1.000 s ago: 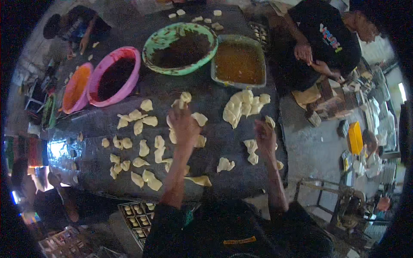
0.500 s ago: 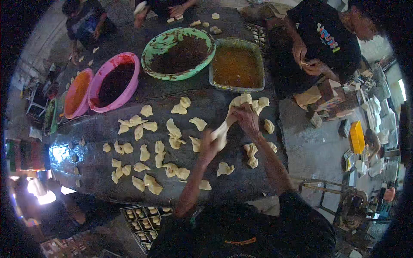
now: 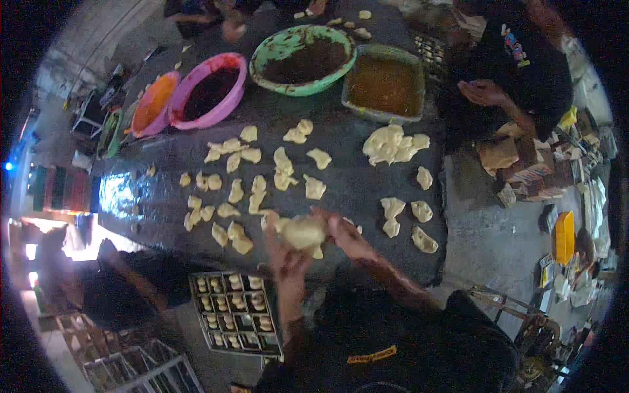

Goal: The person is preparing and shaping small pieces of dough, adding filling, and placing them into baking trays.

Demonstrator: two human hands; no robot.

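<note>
Near the table's front edge, a pale lump of dough (image 3: 304, 234) is held between my two hands, slightly smeared by motion. My left hand (image 3: 287, 254) grips it from the left and below. At its right end, the fingers of my right hand (image 3: 342, 234) close on it. Torn dough pieces (image 3: 258, 194) lie scattered over the dark table to the left and beyond my hands. A larger dough mass (image 3: 390, 145) rests farther back on the right, with several smaller pieces (image 3: 422, 211) nearer me.
Along the far side stand a green basin (image 3: 259, 73) of dark filling, a clear tub (image 3: 383, 116) of brown filling, a pink basin (image 3: 239, 88) and an orange-filled basin (image 3: 156, 105). A partitioned tray (image 3: 237, 313) of small dough pieces sits below the front edge. Other people work around the table.
My hands have come back from the large dough mass toward the front edge with a lump of dough. The mass now lies untouched. My view has shifted, showing more of the tray.
</note>
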